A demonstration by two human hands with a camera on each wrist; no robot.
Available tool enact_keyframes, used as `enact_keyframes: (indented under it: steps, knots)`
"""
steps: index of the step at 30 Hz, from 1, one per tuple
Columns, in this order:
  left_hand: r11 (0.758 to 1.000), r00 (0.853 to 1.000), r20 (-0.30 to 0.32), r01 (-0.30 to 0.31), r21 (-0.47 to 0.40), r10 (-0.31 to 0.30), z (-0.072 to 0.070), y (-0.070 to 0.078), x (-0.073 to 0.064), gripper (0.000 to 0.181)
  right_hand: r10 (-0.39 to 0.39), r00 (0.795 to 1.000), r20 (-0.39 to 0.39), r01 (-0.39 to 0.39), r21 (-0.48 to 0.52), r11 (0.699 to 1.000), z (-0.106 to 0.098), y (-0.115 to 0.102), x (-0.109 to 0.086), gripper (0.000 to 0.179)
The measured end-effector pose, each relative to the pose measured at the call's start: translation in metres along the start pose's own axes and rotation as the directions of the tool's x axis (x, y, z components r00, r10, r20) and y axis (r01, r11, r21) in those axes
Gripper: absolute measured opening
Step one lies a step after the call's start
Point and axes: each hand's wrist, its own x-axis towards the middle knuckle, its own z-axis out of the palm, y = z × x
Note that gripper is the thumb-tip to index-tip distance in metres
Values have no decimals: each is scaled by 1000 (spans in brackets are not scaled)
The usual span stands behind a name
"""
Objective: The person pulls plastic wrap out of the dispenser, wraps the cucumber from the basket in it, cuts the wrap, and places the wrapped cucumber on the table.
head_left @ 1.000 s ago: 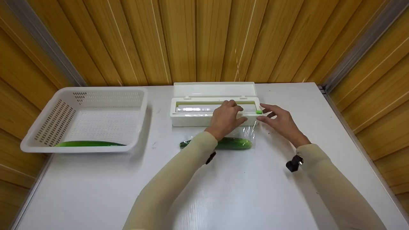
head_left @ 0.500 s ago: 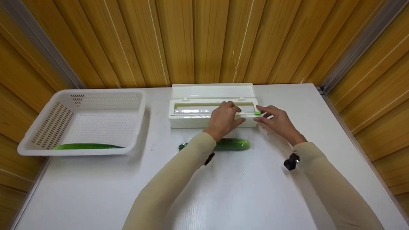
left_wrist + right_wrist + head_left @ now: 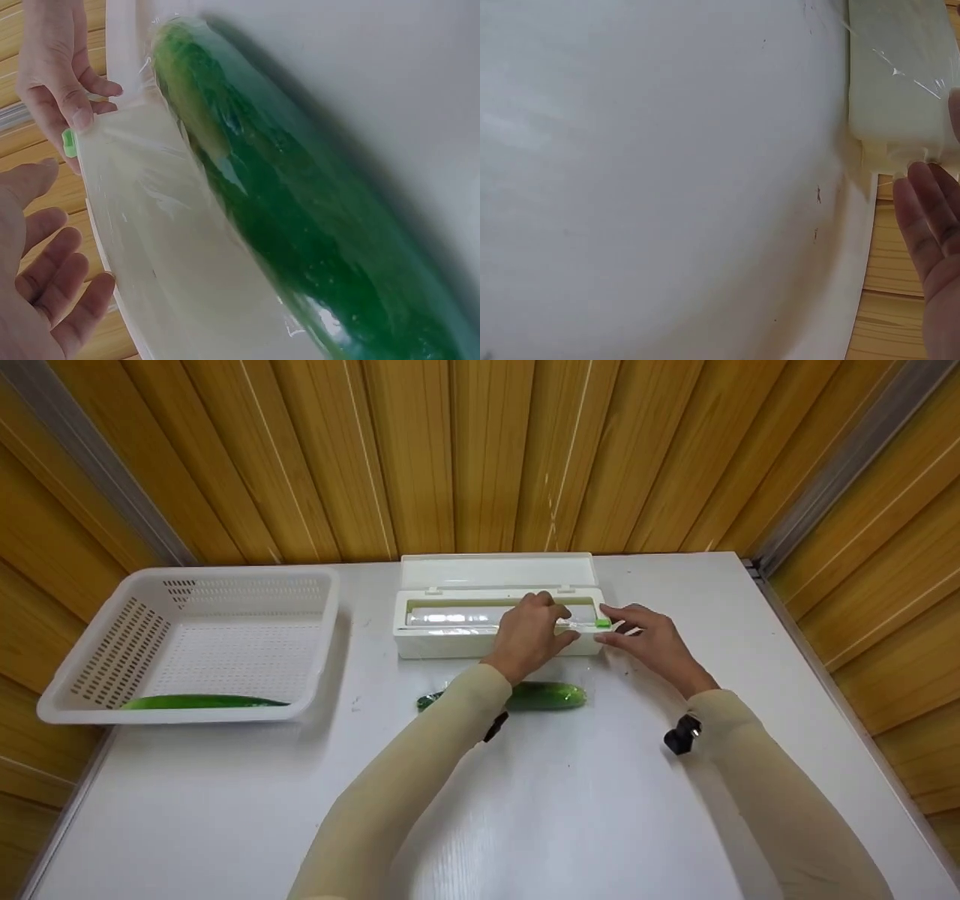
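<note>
Tabletop, white, beneath both hands.

Cucumber, one: lying on our side of the left hand, partly hidden by its sleeve.

Film, clear: over the cucumber and, beyond it, the box front. Just changed: a second ago, bright streaks ran down to the cucumber beside the right hand; from above we no longer make them out. We judge the film slacker there; whether it is cut, we cannot tell.

Left hand: above the box, fingers loosely bent, grasping nothing that we can see.

Right hand: at the box's right end, thumb and forefinger either side of a green slider; whether they pinch it, we cannot tell. Neither hand has shifted much along the box, so we judge the work little advanced.

Box, white: under the left hand, a roll inside, the lid raised behind.

Basket, white: well left of both hands, a second cucumber inside along its near wall.
</note>
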Motion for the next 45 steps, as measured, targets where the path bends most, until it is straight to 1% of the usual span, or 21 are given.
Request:
enact_keyframes:
  steps: [5,8,12,16,21,27,30,34,37,40,45]
  knots:
    - [1000,1000,4,-10,-2,10,2,2,5,38,37,999,-27,-36,32,999,3,6,0,55]
    - [1000,1000,7,-17,-15,17,4,4,7,37,39,998,-45,-36,49,998,6,9,-1,55]
    - [999,1000,12,-7,-35,8,5,5,10,36,30,997,-68,-26,48,999,10,11,0,53]
    - [998,1000,26,16,-54,-14,6,7,14,35,23,996,-87,-18,55,998,13,13,1,54]
    - [996,998,49,37,-86,-33,8,10,19,34,9,997,-80,-3,72,997,12,15,2,54]
    - [982,996,85,36,-183,-20,12,13,26,29,23,998,-62,-18,87,996,11,14,-3,55]
    - [977,995,101,42,-211,-21,13,15,29,26,29,998,-49,-25,83,996,11,14,-4,57]
    - [981,994,107,33,-192,-13,13,16,32,24,17,999,-45,-14,64,998,10,14,-4,56]
    - [984,994,107,28,-178,-9,13,17,35,24,-9,999,-51,12,56,998,10,14,-3,55]
    - [983,992,122,38,-177,-17,14,18,38,24,-18,998,-54,21,56,998,10,7,-5,54]
    - [984,988,149,60,-166,-35,18,19,44,23,-11,998,-65,15,50,999,12,10,-5,53]
